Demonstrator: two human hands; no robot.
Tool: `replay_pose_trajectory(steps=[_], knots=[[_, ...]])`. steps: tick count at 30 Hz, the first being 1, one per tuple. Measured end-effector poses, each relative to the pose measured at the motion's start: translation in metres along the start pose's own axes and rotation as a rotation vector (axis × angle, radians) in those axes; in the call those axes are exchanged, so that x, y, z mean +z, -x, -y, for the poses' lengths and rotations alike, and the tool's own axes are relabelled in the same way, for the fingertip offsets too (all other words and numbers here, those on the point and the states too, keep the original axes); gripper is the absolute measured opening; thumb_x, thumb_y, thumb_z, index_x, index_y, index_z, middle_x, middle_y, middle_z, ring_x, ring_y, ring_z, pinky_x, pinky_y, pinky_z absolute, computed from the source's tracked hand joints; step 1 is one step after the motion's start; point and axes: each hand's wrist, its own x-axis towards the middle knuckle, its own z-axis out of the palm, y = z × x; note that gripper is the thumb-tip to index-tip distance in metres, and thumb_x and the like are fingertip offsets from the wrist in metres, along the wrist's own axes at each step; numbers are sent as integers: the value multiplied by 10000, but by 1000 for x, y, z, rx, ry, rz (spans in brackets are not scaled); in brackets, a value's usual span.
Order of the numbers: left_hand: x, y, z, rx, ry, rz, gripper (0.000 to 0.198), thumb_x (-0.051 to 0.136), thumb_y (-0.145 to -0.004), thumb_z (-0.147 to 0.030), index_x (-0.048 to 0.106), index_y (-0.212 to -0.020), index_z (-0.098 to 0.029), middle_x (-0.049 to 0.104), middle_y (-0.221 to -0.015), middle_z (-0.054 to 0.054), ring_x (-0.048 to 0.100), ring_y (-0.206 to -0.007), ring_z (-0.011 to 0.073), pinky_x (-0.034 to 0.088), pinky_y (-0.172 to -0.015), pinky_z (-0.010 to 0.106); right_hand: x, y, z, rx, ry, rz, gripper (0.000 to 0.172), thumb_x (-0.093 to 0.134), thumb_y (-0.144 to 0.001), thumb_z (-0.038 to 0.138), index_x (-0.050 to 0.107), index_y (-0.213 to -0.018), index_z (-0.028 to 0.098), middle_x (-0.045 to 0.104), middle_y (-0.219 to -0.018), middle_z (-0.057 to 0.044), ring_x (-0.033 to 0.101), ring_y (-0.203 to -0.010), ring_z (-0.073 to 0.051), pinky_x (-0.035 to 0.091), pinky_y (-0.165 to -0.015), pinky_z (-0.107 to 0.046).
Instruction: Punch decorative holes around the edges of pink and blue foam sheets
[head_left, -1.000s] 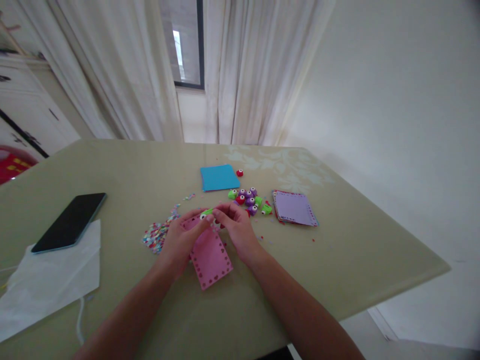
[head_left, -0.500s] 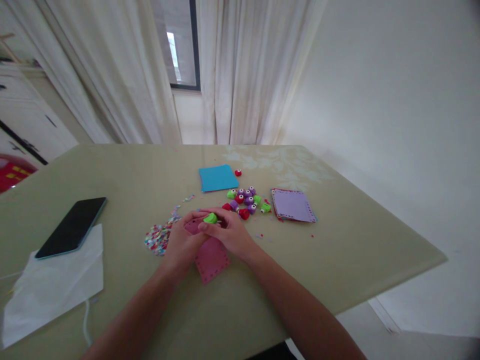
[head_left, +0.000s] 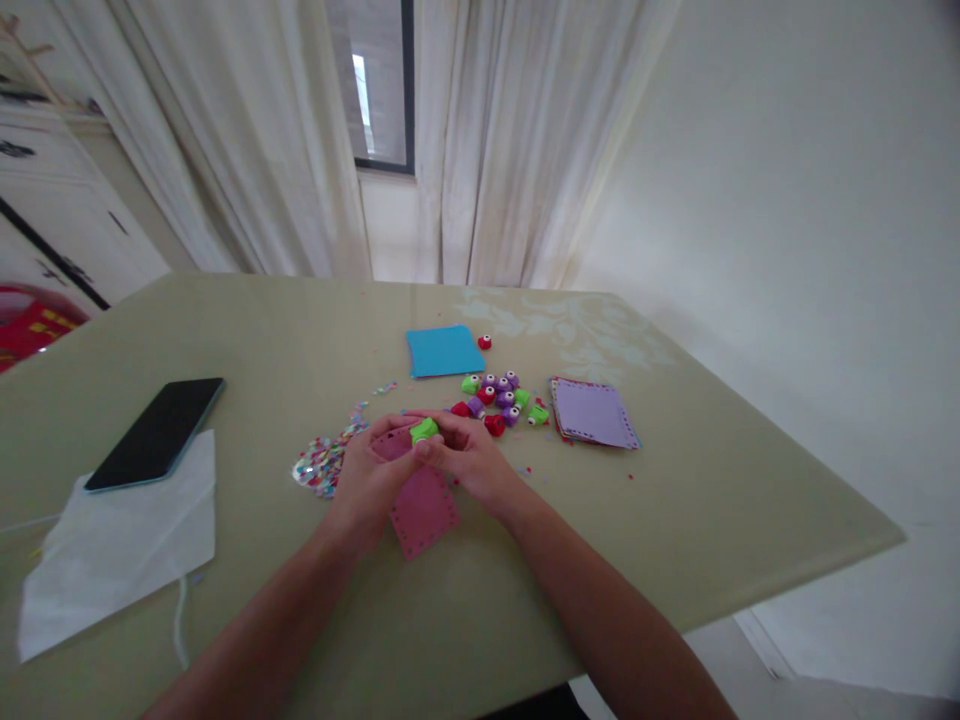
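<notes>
A sheet of pink paper [head_left: 425,515] with small holes along its edges lies under and between my hands. My left hand [head_left: 369,478] is closed on the paper's left side. My right hand [head_left: 476,458] has its fingers and thumb round a small green craft punch [head_left: 424,431] at the paper's far edge; the punch's underside is hidden. Just beyond the right hand lie several purple, red and green craft punches [head_left: 505,399] with eye-like tops. Left of my left hand spreads a heap of colourful paper punchings [head_left: 322,465].
A blue paper stack [head_left: 445,352] lies farther back with a red punch [head_left: 484,342] beside it. A purple-topped stack of punched sheets [head_left: 596,415] is at the right. On the left, a phone [head_left: 156,435] rests partly on white paper [head_left: 127,560], near a white cable [head_left: 179,625].
The view has shifted slightly, so the table's things appear a little farther right. The green punch has turned between my fingers and shows more of its top. Both hands stay at the pink paper.
</notes>
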Motion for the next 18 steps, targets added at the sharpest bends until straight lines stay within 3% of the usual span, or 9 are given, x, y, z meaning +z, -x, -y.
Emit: replay_pose_trajectory(steps=[4,9,14,18], knots=[[3,1,-3,2,9,-25,543,1071,-484,-409,769,-868,-173,822,-852,72,746,-662,210,576,-604,276,2,-1,-1,10,-40,4,607,902,-760,644,810,-1185,219,762,-970,-41,678,-915,-216,555,-848,-339],[0,-2,0,-61,2,-16,598,1066,-494,-420,778,-953,-166,806,-779,59,760,-643,238,583,-602,294,4,-1,-1,-9,-59,-24,552,918,-757,604,822,-1138,216,757,-979,-37,666,-897,-196,540,-862,-327],[-7,-8,2,27,-144,27,599,1028,-586,-469,798,-1058,-180,842,-950,101,807,-883,304,633,-774,367,5,-2,-4,-9,-56,-103,571,927,-764,555,796,-1223,242,757,-1043,-41,679,-925,-199,550,-849,-325],[-7,-10,1,119,-286,67,575,983,-670,-483,797,-1138,-206,838,-1071,120,796,-972,328,643,-844,432,4,-5,-7,-50,15,-263,464,920,-768,491,818,-1141,233,780,-1035,-47,699,-937,-209,557,-861,-338]])
